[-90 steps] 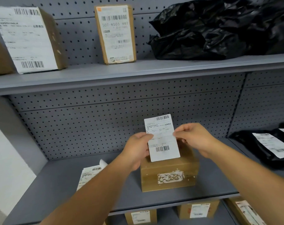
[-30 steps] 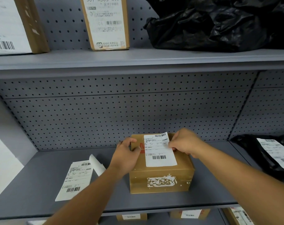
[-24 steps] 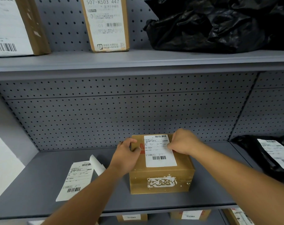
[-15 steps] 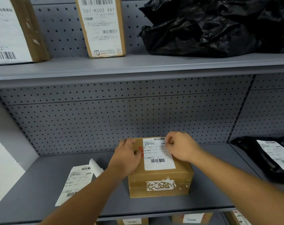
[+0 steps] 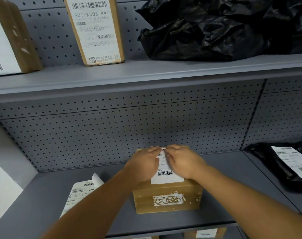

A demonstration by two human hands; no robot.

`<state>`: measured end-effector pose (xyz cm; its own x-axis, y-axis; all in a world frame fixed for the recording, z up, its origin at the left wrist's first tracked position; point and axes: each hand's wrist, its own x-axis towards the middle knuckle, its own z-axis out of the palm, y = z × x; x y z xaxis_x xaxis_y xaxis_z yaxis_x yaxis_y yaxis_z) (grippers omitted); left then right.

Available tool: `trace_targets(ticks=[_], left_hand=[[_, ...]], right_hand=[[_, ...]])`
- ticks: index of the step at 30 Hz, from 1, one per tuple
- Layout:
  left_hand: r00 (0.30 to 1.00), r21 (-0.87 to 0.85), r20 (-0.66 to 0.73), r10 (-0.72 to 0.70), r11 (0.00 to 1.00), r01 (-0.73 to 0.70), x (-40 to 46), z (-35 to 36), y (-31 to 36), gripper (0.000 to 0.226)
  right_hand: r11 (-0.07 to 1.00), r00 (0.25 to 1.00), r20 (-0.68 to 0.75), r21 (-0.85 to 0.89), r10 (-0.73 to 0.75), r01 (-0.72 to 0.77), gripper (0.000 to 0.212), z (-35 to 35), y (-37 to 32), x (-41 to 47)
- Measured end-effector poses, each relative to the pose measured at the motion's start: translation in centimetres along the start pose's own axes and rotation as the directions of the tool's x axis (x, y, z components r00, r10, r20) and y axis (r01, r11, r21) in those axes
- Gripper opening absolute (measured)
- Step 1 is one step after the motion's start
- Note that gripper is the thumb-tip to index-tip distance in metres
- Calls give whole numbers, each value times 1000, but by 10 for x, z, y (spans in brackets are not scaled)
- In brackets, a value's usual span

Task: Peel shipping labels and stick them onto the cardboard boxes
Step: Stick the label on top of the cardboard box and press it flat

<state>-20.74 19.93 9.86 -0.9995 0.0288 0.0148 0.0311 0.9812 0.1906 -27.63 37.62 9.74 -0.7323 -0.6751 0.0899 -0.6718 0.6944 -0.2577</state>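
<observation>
A grey metal shelf (image 5: 233, 171) with a perforated back panel (image 5: 129, 128) fills most of the view. On the upper shelf (image 5: 146, 73) a heap of black plastic bags (image 5: 224, 28) lies at the right, with an upright labelled carton (image 5: 95, 30) and another carton (image 5: 10, 38) to its left. At the far right of the middle shelf lies a black mailer bag (image 5: 281, 168) bearing its own white label.

A cardboard box (image 5: 167, 197) stands near the middle of the shelf, with torn white label residue on its front face. A shipping label (image 5: 165, 176) lies flat on the box top. The left hand (image 5: 145, 163) and right hand (image 5: 183, 161) rest palm-down on the label, side by side, fingers spread flat and open, pressing rather than gripping anything. Left of the box, a loose label sheet (image 5: 79, 192) lies on the shelf with its upper corner curled up.
</observation>
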Motion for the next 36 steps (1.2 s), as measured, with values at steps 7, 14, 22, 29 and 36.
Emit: trace_targets(ticks=[7,14,22,29,36], left_hand=[[990,159,-26,-141,977,144,-10,-10,2,57],[991,29,-60,-123,992,125,-12,-10,5,50],[998,-95,-64,-9,995,3,-21,-2,5,46],[994,28,-53,-99,995,101,-33,-5,-5,58],[991,2,-73,-113,993,114,-33,-8,3,55]], right_hand=[[995,994,-48,-29,96,-98,44,-15,13,-15],[996,995,-52,-7,90,-90,43,-16,7,-16],[996,995,76,64,-60,56,41,-3,-1,-16],[1000,999,42,-20,-11,11,43,-14,18,-33],[1000,1000,29,-2,-12,12,50,-11,13,-37]])
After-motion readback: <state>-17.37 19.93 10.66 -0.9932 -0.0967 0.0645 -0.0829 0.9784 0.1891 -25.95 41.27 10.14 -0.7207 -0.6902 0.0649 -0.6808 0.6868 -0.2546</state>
